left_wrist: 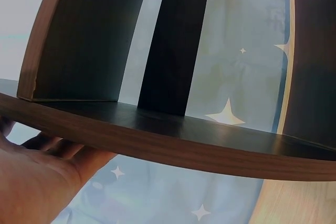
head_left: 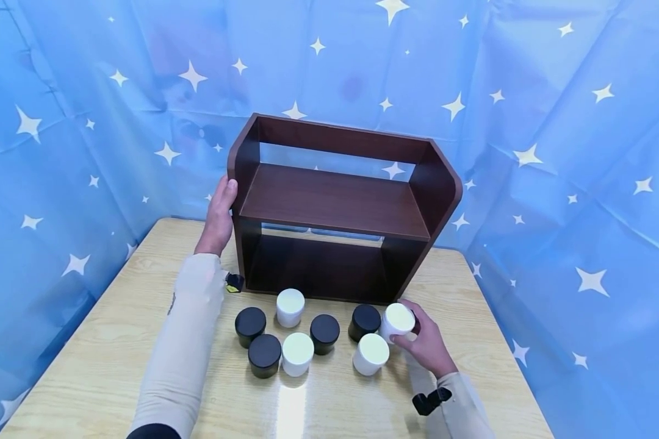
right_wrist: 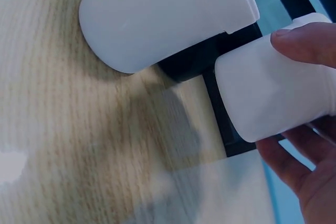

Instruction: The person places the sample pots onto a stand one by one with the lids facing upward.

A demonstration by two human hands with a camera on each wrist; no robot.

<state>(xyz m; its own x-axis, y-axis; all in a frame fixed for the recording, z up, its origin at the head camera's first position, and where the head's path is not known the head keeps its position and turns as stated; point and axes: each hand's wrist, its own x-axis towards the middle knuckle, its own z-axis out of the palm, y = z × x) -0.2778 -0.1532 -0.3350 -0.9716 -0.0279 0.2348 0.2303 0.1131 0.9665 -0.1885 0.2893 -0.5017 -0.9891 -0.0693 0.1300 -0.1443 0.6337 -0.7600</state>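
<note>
My left hand (head_left: 218, 213) rests against the outer face of the left side panel of a dark brown two-tier wooden shelf (head_left: 335, 195). Its thumb lies at the panel's front edge, while in the left wrist view the fingers (left_wrist: 94, 161) go partly out of sight behind the panel. On the right, my right hand (head_left: 431, 344) grips a white lidded jar (head_left: 398, 322) between thumb and fingers, in front of the shelf's lower right corner. The right wrist view shows this white jar (right_wrist: 273, 85) tilted, beside another white jar (right_wrist: 163, 19).
Several black-lidded jars, one black jar (head_left: 364, 322) close to the held one, and more white jars (head_left: 298, 353) stand on the light wooden table (head_left: 115, 317) before the shelf. A blue curtain (head_left: 554, 183) with pale stars surrounds the table's back and sides.
</note>
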